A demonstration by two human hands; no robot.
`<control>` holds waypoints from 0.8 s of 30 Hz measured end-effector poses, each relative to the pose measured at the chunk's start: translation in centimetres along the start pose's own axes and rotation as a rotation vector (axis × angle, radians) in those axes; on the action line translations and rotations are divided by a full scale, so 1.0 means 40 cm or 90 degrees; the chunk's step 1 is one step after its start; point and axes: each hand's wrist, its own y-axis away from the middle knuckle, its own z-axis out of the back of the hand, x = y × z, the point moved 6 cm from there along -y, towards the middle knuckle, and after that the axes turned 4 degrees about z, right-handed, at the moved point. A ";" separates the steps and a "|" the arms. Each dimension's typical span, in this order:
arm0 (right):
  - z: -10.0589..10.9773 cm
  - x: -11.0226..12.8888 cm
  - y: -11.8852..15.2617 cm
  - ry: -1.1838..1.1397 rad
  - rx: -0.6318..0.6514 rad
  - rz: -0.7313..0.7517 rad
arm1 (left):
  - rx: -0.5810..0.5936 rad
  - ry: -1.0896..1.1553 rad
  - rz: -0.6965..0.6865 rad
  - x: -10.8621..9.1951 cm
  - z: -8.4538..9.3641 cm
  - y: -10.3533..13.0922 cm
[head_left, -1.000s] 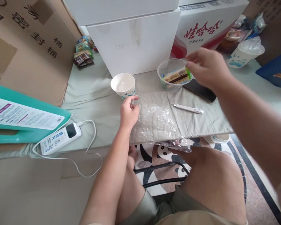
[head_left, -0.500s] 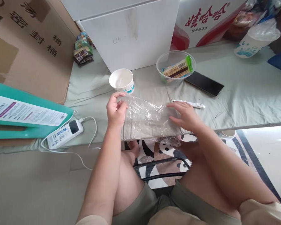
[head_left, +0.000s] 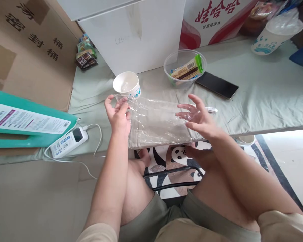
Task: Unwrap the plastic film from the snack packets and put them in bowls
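Note:
A clear plastic bag is spread between my hands over the front edge of the cloth-covered surface. My left hand pinches the bag's upper left corner, just in front of a white paper cup with blue print. At the bag's right side my right hand has its fingers spread, with the film against some fingertips. A white pen-like tool lies partly hidden behind my right hand. Behind it are a clear plastic bowl holding wrapped snack bars and a black phone.
White box and red-and-white carton stand at the back. To the left are a cardboard box, snack packets, a green container and a white power bank with its cable. A large cup stands back right.
My right hand has lifted and its fingers have spread wider. My left hand has shifted slightly left, and the bag is stretched flatter. The whole view has shifted a little.

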 end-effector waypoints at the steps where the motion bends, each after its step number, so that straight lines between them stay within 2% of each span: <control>1: -0.004 -0.004 0.003 0.023 0.017 0.000 | -0.014 0.013 0.019 0.004 0.005 -0.002; 4: -0.002 -0.009 0.002 0.146 -0.023 0.010 | -0.037 0.033 0.073 0.013 0.012 -0.006; 8: 0.011 0.017 -0.008 0.259 -0.171 0.084 | 0.000 0.000 0.071 0.012 -0.004 -0.001; 11: 0.020 0.026 -0.011 0.185 -0.249 0.097 | 0.029 -0.015 0.024 0.008 -0.014 0.002; 15: 0.031 0.021 -0.011 0.034 -0.284 0.080 | 0.074 0.004 -0.027 0.000 -0.016 0.002; 19: 0.031 0.014 -0.015 0.103 -0.270 0.027 | 0.133 0.001 -0.044 -0.020 -0.008 0.002; 21: 0.036 0.011 -0.017 0.102 -0.287 0.025 | 0.184 -0.001 -0.020 -0.022 -0.011 0.008; 24: 0.053 0.001 -0.018 0.021 -0.349 0.034 | 0.312 -0.076 0.109 0.014 -0.036 0.032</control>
